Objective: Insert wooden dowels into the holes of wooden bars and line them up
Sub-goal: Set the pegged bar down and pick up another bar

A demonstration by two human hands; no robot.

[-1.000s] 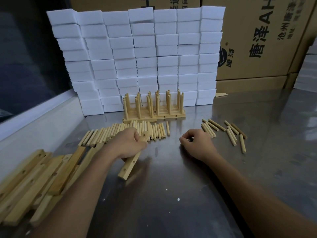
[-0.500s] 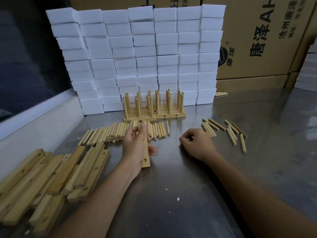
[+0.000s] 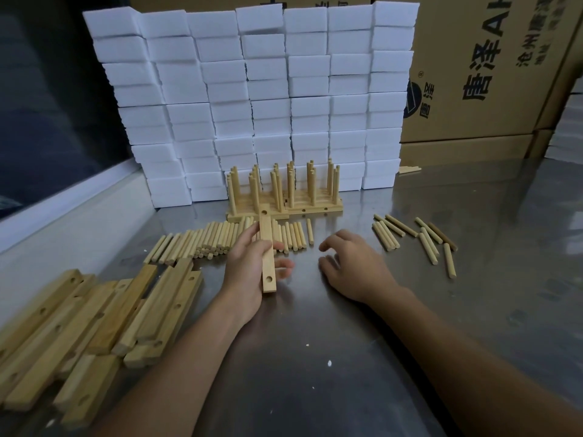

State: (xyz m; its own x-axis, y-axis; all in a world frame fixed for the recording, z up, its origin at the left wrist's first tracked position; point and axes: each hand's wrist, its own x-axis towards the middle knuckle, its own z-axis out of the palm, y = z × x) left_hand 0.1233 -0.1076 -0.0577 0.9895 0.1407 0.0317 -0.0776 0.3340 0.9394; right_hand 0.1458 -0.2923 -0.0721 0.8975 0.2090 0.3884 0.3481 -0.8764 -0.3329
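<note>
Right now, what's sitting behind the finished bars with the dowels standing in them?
A wall of stacked white foam blocks stands directly behind the finished bars. The upright dowels cover part of its bottom rows; whether the bars touch it cannot be told.

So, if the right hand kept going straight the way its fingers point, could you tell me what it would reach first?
The right hand points left and slightly away, toward the wooden bar held by the left hand. It would probably meet that bar or the left hand's fingers first, though depth is hard to judge.
</note>
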